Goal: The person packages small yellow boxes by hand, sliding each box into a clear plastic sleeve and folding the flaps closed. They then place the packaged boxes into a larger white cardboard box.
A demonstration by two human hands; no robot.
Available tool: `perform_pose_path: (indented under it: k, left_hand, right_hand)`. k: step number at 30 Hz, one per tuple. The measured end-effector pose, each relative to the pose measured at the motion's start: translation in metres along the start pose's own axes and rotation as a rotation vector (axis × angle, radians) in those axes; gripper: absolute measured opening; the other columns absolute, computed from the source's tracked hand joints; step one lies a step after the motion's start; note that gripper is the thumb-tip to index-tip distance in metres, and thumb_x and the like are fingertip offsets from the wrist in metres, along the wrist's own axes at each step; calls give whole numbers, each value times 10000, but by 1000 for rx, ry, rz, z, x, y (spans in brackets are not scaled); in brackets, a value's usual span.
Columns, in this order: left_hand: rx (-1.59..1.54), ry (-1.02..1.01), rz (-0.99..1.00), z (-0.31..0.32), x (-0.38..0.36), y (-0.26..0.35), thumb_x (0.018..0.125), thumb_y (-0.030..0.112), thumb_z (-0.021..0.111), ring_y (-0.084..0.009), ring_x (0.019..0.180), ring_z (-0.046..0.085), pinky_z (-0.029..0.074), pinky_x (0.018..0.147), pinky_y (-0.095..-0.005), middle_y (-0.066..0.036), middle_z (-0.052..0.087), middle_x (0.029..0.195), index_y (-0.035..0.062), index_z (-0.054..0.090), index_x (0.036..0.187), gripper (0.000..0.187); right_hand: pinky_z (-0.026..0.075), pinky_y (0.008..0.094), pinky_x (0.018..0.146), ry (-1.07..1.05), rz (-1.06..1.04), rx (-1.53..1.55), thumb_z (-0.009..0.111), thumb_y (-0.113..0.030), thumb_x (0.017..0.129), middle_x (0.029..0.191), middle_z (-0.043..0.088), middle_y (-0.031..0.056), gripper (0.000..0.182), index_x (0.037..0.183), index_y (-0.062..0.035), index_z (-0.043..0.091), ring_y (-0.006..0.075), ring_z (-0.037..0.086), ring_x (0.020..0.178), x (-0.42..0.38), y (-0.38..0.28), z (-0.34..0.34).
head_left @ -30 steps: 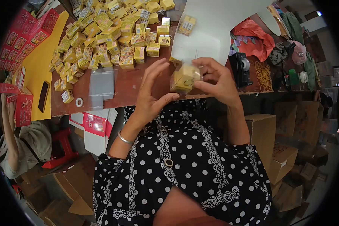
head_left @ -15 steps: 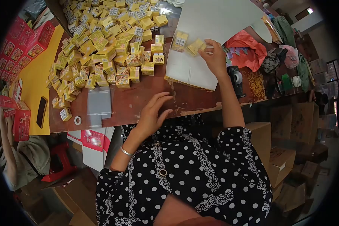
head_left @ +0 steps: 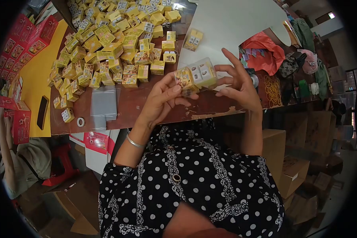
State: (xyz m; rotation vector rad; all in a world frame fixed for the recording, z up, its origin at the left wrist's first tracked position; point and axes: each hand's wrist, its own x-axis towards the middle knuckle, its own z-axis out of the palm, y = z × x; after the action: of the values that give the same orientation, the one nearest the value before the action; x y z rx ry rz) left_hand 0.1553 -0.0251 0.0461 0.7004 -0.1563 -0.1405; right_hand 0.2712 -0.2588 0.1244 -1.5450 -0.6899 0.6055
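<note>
Holding yellow pack (head_left: 199, 76) in left hand (head_left: 161, 97), lettering (head_left: 184, 76) too small to read.

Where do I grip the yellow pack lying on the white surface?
Probably pinch the yellow pack by its left and right sides, coming from the right: it's boxy, with bare white surface on that side and the box pile to its left.

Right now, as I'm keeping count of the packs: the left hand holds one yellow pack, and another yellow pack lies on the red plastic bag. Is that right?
Not quite: the second pack's place is wrong. The head view shows that other yellow pack on the white tray. The left hand does hold one yellow pack.
</note>
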Motion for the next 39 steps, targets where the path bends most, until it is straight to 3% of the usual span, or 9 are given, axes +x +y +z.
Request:
perform_pose_path:
  k: [3, 8, 11, 14, 20, 27, 30, 35, 39]
  left_hand:
    - [192, 119, 123, 7, 1, -11, 952, 136, 681, -293, 1175, 635, 583, 902, -342, -190, 580, 1337, 23, 351, 1489, 640]
    - [562, 253, 218, 16, 10, -29, 857, 51, 776, -277, 1278, 557, 535, 977, -370, -199, 506, 1450, 75, 299, 1542, 834]
    - [1290, 207, 401, 2, 17, -47, 829, 111, 793, -345, 1371, 479, 407, 1101, -476, -184, 455, 1515, 44, 315, 1532, 852]
    - [1898, 52, 377, -9, 25, -67, 822, 167, 784, -343, 1447, 379, 312, 1149, -549, -162, 464, 1507, 22, 366, 1501, 811]
    - [1985, -2, 328, -18, 26, -85, 824, 209, 756, -351, 1452, 371, 231, 1134, -664, -173, 483, 1483, -16, 429, 1454, 745]
    - [2013, 41, 276, -13, 23, -93, 834, 212, 737, -370, 1464, 344, 259, 1128, -667, -196, 456, 1500, -27, 431, 1450, 728]
    - [1974, 62, 428, -11, 20, -89, 814, 265, 775, -325, 1457, 349, 279, 1145, -581, -152, 439, 1507, 25, 454, 1440, 743]
    - [1839, 570, 530, -29, -46, -6, 812, 186, 779, -361, 1206, 549, 435, 1008, -481, -170, 602, 1266, 24, 548, 1270, 538]
    - [2011, 1203, 294, -78, -129, 50, 797, 283, 804, -364, 1063, 577, 491, 864, -464, -163, 602, 1128, 8, 574, 1195, 536]
  right_hand:
    - [599, 271, 764, -23, 91, 353, 650, 78, 809, 1229, 581, 105, 715, 1479, -32, 424, 179, 643, 1050, 0, 15, 0]
    - [598, 290, 755, 260, -95, -227, 760, -20, 829, 1171, 637, 110, 631, 1404, -26, 501, 181, 646, 1059, 15, 41, 2]
    - [588, 319, 785, 568, -126, -597, 805, -94, 833, 1163, 654, 103, 551, 1324, -26, 567, 179, 646, 1058, 42, 42, -20]
    - [565, 367, 792, 558, -155, -847, 837, -148, 789, 1180, 627, 143, 527, 1251, -29, 614, 238, 664, 959, 79, 65, -45]
    - [573, 363, 814, 517, -149, -1061, 826, -112, 787, 1206, 567, 142, 518, 1259, -61, 618, 268, 660, 952, 123, 101, -43]
    - [576, 372, 812, 595, -289, -1012, 789, -86, 827, 1247, 546, 168, 545, 1315, -57, 548, 281, 677, 947, 131, 131, -33]
    - [580, 367, 803, 586, -195, -934, 779, -101, 849, 1292, 534, 182, 622, 1401, -63, 495, 279, 679, 981, 124, 118, -24]
    - [569, 381, 821, 665, -188, -998, 748, -127, 896, 1283, 561, 154, 540, 1387, -75, 531, 267, 644, 1061, 72, 75, -20]
    - [577, 374, 810, 588, -168, -867, 707, -116, 932, 1282, 571, 145, 440, 1345, -64, 564, 254, 640, 1087, 31, 59, -11]
